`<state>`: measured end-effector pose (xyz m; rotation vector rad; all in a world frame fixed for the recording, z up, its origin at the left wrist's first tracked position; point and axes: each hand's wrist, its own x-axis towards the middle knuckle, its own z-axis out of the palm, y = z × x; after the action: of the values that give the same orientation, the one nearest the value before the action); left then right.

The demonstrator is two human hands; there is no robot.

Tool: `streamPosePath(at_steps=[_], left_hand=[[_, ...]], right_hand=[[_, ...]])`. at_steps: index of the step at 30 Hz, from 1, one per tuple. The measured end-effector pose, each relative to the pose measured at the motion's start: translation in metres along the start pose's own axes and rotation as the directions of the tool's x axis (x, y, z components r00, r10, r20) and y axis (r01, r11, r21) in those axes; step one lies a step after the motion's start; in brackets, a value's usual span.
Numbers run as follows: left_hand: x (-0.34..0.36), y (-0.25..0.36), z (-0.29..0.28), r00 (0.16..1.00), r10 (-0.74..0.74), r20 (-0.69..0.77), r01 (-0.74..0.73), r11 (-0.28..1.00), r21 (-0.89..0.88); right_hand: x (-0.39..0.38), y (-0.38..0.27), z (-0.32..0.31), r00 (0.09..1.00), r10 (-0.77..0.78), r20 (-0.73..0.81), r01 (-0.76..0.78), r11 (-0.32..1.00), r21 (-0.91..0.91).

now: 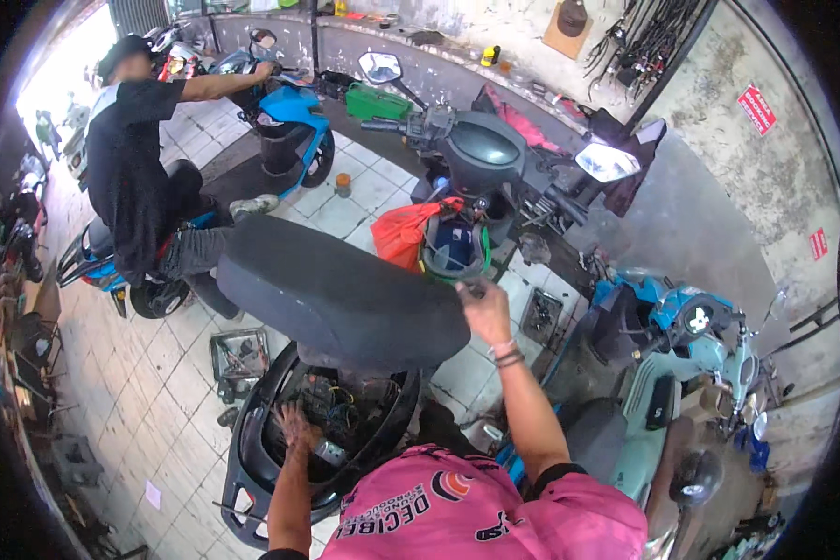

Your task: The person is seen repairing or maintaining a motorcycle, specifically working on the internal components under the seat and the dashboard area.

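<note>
A black scooter seat [341, 289] is tilted up in front of me. My right hand [485, 313] is closed on the edge at its right end, with the fingertips partly hidden. Under the seat, the scooter's rear body [245, 457] lies uncovered, showing wiring [341, 406] and dark parts inside. My left hand [297, 427] reaches into this opening with its fingers spread, beside a small silvery part [330, 453]; it appears to hold nothing. Beyond the seat are the scooter's handlebar [481, 149] and an orange bag [411, 233] hanging below it.
At left, a person [145, 177] sits on a blue scooter [294, 126]. Tool trays lie on the tiles, one [240, 359] left of the seat, another [541, 315] to its right. A pale green scooter [649, 420] stands close on my right. A green toolbox [378, 103] is farther back.
</note>
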<state>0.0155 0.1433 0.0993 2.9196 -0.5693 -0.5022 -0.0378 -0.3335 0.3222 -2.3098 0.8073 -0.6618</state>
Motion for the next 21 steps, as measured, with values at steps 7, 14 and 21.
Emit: streamPosePath(at_steps=[7, 14, 21], left_hand=[[-0.077, 0.076, 0.018, 0.891, -0.304, -0.336, 0.182, 0.919, -0.349], [-0.156, 0.157, 0.033, 0.597, -0.76, -0.257, 0.245, 0.477, -0.844], [-0.176, 0.188, 0.028, 0.332, -0.899, -0.286, 0.402, 0.409, -0.819]], right_hand=[[0.186, 0.199, 0.08, 0.993, 0.094, 0.065, -0.075, 0.966, -0.246], [0.342, 0.303, 0.14, 0.937, 0.203, 0.286, -0.043, 0.876, -0.481], [0.411, 0.368, 0.191, 0.818, 0.451, 0.357, -0.339, 0.88, -0.333]])
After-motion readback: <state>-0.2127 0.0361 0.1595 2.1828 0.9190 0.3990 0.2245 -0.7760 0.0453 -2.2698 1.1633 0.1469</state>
